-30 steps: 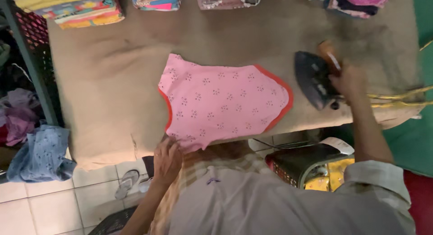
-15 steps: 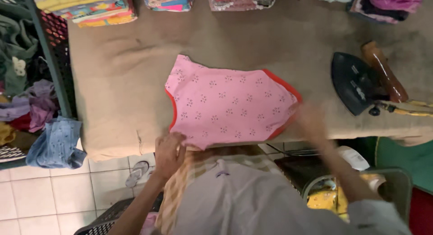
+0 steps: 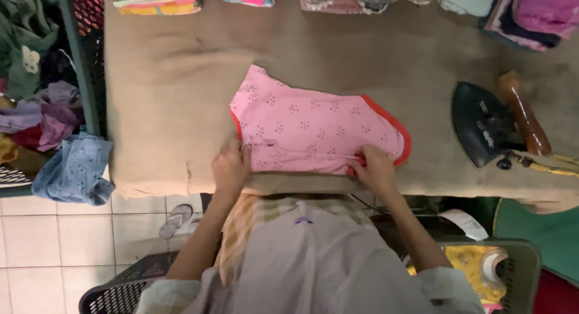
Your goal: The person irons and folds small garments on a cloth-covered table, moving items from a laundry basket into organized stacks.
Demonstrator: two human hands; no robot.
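Head view: the pink garment (image 3: 316, 130) lay flat on the brown padded table (image 3: 163, 79), its near hem at the table's front edge. Your left hand (image 3: 231, 167) pinched the near-left corner, fingers closed on the cloth. Your right hand (image 3: 375, 169) gripped the near-right hem by the red trim, fingers curled onto it. Both forearms reached up from below, wrists low. To fold well, you needed both corners held level and taut. The iron (image 3: 482, 130) rested well apart, to the right.
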